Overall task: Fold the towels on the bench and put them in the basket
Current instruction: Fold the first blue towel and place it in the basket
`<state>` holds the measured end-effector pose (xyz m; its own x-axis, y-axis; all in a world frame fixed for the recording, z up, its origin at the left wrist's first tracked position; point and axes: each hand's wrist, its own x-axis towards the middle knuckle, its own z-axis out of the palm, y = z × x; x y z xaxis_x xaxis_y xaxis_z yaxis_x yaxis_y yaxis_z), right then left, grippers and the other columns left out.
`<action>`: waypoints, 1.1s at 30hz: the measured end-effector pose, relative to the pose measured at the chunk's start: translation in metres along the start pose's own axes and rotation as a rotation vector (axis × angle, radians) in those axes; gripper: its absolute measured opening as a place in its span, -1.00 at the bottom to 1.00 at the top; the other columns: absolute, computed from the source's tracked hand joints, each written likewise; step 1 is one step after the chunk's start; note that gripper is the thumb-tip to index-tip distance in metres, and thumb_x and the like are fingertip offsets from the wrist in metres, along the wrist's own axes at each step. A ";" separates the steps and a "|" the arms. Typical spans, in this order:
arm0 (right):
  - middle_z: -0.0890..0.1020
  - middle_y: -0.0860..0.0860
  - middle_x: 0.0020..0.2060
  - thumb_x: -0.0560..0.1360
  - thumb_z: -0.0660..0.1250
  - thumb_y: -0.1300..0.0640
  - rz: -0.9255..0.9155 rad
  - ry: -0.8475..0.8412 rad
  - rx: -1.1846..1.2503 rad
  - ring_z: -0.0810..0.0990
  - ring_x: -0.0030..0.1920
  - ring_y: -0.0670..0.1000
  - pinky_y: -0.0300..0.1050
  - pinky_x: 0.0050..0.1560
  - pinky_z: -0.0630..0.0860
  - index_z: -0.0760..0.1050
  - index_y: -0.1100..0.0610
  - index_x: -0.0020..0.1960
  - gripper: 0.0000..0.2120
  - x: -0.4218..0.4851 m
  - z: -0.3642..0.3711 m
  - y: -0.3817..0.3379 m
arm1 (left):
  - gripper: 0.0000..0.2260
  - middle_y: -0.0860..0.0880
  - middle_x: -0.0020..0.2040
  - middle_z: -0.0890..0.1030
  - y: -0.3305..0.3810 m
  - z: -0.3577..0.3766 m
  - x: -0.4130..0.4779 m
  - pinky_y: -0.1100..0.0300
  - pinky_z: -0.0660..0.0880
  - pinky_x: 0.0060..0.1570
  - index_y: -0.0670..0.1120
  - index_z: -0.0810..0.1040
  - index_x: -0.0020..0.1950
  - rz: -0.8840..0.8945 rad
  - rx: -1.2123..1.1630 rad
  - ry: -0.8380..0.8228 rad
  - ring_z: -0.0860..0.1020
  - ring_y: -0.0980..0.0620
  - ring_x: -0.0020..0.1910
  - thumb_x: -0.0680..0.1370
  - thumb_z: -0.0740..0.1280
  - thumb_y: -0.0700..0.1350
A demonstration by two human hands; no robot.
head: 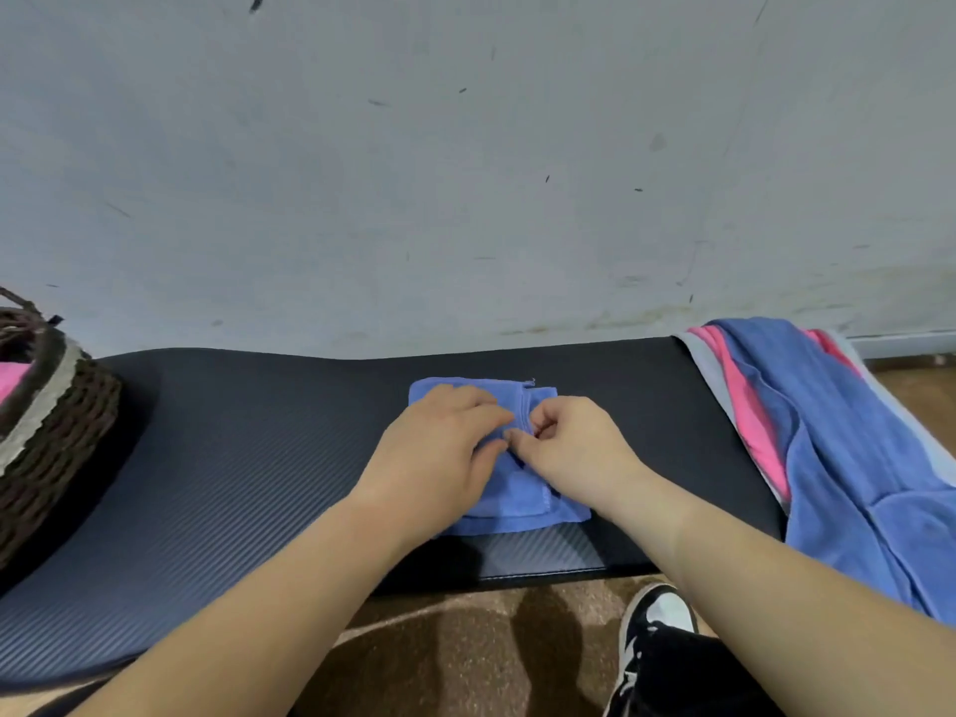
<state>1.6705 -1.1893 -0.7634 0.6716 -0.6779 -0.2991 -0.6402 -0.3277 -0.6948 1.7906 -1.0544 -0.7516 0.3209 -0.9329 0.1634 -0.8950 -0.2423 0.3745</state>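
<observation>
Towel: a small blue towel lies folded in the middle of the bench, its far edge towards the wall.
Left hand: the left hand rests flat on the towel's left half, fingers nearly straight, thumb beside the fold's edge.
Right hand: the right hand sits on the towel's right half, fingers curled, thumb and forefinger pinching the folded edge at the centre.
Hands: their fingertips meet, almost touching, over the fold.
Basket: a dark woven basket stands at the bench's left end, well apart from the towel, with pink cloth inside.
Pile: a pile of blue, pink and grey towels drapes over the bench's right end.
Floor: a brown floor lies below the bench, with a black-and-white shoe near the right forearm.
</observation>
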 end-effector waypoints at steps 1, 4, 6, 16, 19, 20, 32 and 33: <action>0.45 -0.07 -0.47 0.48 0.40 -0.06 -0.003 0.017 -0.009 0.41 -0.42 -0.03 0.05 -0.29 0.54 0.41 0.12 -0.30 -0.67 -0.001 0.000 -0.001 | -0.72 0.00 0.22 0.64 -0.005 0.001 -0.003 0.05 0.55 0.17 -0.03 0.68 0.20 0.009 0.003 0.016 0.58 -0.07 0.22 0.54 0.32 -0.01; 0.49 -0.09 -0.40 0.48 0.32 0.02 -0.009 0.047 0.046 0.46 -0.38 -0.06 -0.02 -0.31 0.50 0.44 0.15 -0.20 -0.79 -0.005 -0.006 -0.004 | -0.59 -0.08 0.40 0.54 -0.016 0.001 -0.010 0.13 0.34 0.39 -0.03 0.65 0.27 -0.001 -0.007 -0.004 0.47 -0.10 0.40 0.55 0.23 0.14; 0.47 -0.08 -0.39 0.50 0.30 0.11 -0.004 0.051 0.100 0.42 -0.40 -0.08 -0.15 -0.36 0.39 0.40 0.10 -0.21 -0.85 -0.009 -0.012 -0.004 | -0.48 -0.07 0.50 0.44 -0.019 -0.001 -0.014 0.11 0.28 0.48 -0.01 0.60 0.35 -0.022 -0.034 -0.052 0.34 -0.06 0.52 0.55 0.14 0.23; 0.51 -0.01 -0.39 0.56 0.40 0.01 0.032 0.091 0.094 0.47 -0.40 -0.02 -0.15 -0.37 0.38 0.48 0.13 -0.05 -0.80 0.001 -0.016 0.025 | -0.28 -0.03 0.67 -0.21 -0.008 0.030 -0.027 -0.05 -0.21 0.60 0.19 -0.07 0.66 -0.060 0.229 -0.312 -0.30 -0.06 0.63 0.51 -0.27 0.38; 0.53 -0.04 -0.36 0.56 0.39 -0.01 0.007 0.104 0.030 0.50 -0.35 -0.04 -0.08 -0.29 0.48 0.47 0.09 -0.04 -0.81 0.001 -0.015 0.023 | -0.31 -0.03 0.67 -0.22 -0.007 0.029 -0.030 -0.03 -0.23 0.57 0.18 -0.10 0.66 -0.063 0.250 -0.278 -0.32 -0.06 0.63 0.53 -0.28 0.36; 0.56 -0.06 -0.30 0.55 0.40 -0.03 -0.001 0.115 -0.019 0.54 -0.29 -0.04 -0.03 -0.23 0.54 0.46 0.06 -0.01 -0.81 0.001 -0.015 0.021 | -0.31 -0.03 0.67 -0.22 -0.007 0.029 -0.031 -0.02 -0.23 0.57 0.18 -0.10 0.66 -0.065 0.252 -0.277 -0.32 -0.06 0.63 0.54 -0.27 0.36; -0.35 -0.11 0.61 0.62 -0.11 -0.37 -0.285 -0.213 -0.595 -0.34 0.62 -0.01 0.11 0.62 -0.23 -0.26 -0.21 0.63 -0.33 -0.007 -0.002 0.034 | -0.23 -0.06 0.29 0.50 -0.013 0.015 -0.028 -0.01 0.47 0.16 -0.06 0.23 0.60 -0.307 0.278 -0.107 0.45 -0.11 0.19 0.52 -0.08 0.36; -0.37 -0.11 0.60 0.62 -0.13 -0.36 -0.281 -0.211 -0.596 -0.36 0.61 -0.01 0.10 0.61 -0.25 -0.28 -0.21 0.63 -0.34 -0.008 -0.002 0.033 | -0.25 -0.03 0.21 0.51 -0.011 0.015 -0.027 0.01 0.46 0.08 -0.06 0.21 0.60 -0.322 0.314 -0.099 0.46 -0.08 0.12 0.54 -0.03 0.37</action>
<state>1.6433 -1.1963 -0.7828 0.8616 -0.3914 -0.3230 -0.4863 -0.8188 -0.3051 1.7873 -1.0305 -0.7733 0.5808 -0.8140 -0.0100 -0.8099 -0.5790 0.0943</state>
